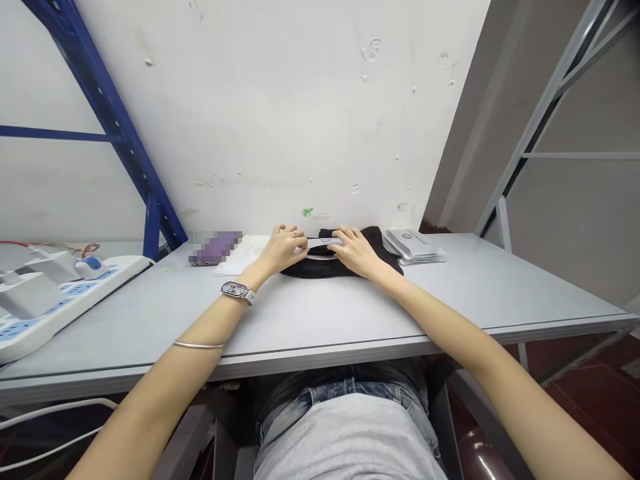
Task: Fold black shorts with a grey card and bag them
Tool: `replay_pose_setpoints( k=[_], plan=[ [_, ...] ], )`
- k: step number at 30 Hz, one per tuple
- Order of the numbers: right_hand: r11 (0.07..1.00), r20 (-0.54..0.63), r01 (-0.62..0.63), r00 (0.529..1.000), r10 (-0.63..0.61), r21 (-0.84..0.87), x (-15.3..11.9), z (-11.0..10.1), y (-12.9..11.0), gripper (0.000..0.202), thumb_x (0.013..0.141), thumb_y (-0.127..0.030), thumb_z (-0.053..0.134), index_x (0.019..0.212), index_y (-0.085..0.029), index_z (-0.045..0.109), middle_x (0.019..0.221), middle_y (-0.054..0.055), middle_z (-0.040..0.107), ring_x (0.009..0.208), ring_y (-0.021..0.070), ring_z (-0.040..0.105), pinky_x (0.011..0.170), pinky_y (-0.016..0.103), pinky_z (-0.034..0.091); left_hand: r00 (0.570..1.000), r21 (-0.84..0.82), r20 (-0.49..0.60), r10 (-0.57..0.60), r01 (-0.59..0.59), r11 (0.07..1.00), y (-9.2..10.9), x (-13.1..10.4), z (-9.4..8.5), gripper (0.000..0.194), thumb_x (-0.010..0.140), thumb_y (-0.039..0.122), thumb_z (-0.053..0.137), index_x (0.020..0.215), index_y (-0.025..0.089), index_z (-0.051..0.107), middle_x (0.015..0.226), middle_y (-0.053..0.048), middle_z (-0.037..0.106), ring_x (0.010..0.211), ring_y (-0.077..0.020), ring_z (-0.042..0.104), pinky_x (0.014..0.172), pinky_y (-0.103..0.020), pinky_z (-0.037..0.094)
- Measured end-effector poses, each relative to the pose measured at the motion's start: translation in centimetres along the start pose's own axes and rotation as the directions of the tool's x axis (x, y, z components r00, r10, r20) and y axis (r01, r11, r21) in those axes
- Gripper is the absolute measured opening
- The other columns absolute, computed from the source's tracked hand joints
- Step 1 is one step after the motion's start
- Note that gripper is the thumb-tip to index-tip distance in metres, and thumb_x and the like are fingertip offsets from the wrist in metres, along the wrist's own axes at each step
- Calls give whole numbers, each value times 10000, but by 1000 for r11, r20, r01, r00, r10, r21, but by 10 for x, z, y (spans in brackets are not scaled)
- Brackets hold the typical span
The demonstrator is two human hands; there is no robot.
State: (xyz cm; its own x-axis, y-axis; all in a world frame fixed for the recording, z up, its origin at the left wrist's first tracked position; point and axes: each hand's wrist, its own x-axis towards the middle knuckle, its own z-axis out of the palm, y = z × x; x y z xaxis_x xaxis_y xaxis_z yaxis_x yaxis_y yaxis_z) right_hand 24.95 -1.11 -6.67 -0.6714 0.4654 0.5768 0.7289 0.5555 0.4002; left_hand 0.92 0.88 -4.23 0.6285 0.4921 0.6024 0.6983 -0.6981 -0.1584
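Note:
A folded black cloth item (320,269) lies at the back of the table near the wall; its exact kind does not show. A narrow white card (324,241) with a grey printed mark sits over it, between my hands. My left hand (285,250) pinches the card's left end with thumb and fingers. At the other end, my right hand (356,251) has its bent fingers closed on the card and rests over the black cloth. My fingers and the folds hide part of the card.
To the right is a stack of printed white cards (413,245). White paper (245,257) and a blurred purple object (216,248) lie left. A power strip (75,300) with plugs occupies the left end. The wall (300,120) rises behind; a blue metal post (110,113) stands left.

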Motion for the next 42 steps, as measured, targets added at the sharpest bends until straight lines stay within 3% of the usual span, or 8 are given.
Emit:
replay_pose_setpoints(
  k=[9,13,19,25,32,35,39,42],
  plan=[
    [982,167,-185,968,188,-32,8,18,-1,229,869,-97,513,932,-124,732,996,160,694,1067,303,533,903,425,371,995,-110,68,67,-59,992,34,10,-3,187,886,360,565,831,220,677,877,-39,679,940,-225,570,938,-417,330],
    [952,54,-294,955,290,82,3,14,18,236,896,-129,506,972,-127,730,1027,141,716,1067,290,554,892,422,374,983,-201,178,53,-16,979,20,5,-2,675,731,518,734,1331,286,530,1318,-70,593,1211,-302,504,1021,-442,339],
    [926,-114,-152,973,202,345,-1,9,31,283,892,-122,521,1076,-206,719,1144,82,700,1152,260,528,952,421,375,984,-245,171,-56,97,964,-7,-2,6,578,879,160,485,1435,316,455,1271,-37,653,1018,-209,656,883,-324,496],
    [766,-182,-224,896,405,602,-3,-6,38,306,850,-143,510,1009,-245,751,1214,79,613,1144,243,524,969,423,427,976,-159,47,-212,217,963,-32,-8,-17,613,789,-8,337,1252,241,652,1297,2,651,1199,-171,598,1058,-304,445],
    [498,-117,-300,755,645,814,-10,-7,60,287,856,-224,482,968,-221,746,1098,50,637,1048,198,607,985,354,464,851,-50,-168,-498,497,866,-94,-43,-55,515,783,10,361,1148,161,691,1288,-24,654,1282,-176,533,1138,-320,361],
    [457,-76,-371,704,706,809,-13,-1,65,276,844,-235,485,929,-205,745,1056,56,656,1015,201,624,963,340,478,771,61,-29,-636,636,769,-114,-58,-59,430,792,33,410,1065,168,714,1099,-33,728,1164,-242,604,1068,-398,416],
    [516,-64,-433,717,694,739,-17,2,66,271,831,-238,507,932,-175,750,1066,81,647,986,202,624,949,340,476,664,238,228,-712,671,702,-130,-73,-53,361,769,68,498,1007,203,733,855,-57,735,1019,-312,643,983,-553,410],
    [553,-68,-440,737,673,707,-19,2,66,279,823,-249,519,954,-170,752,1075,86,627,975,203,617,910,338,489,698,166,251,-671,652,740,-140,-80,-52,223,698,131,588,833,215,745,746,-74,714,935,-340,662,958,-616,386]
  ],
)
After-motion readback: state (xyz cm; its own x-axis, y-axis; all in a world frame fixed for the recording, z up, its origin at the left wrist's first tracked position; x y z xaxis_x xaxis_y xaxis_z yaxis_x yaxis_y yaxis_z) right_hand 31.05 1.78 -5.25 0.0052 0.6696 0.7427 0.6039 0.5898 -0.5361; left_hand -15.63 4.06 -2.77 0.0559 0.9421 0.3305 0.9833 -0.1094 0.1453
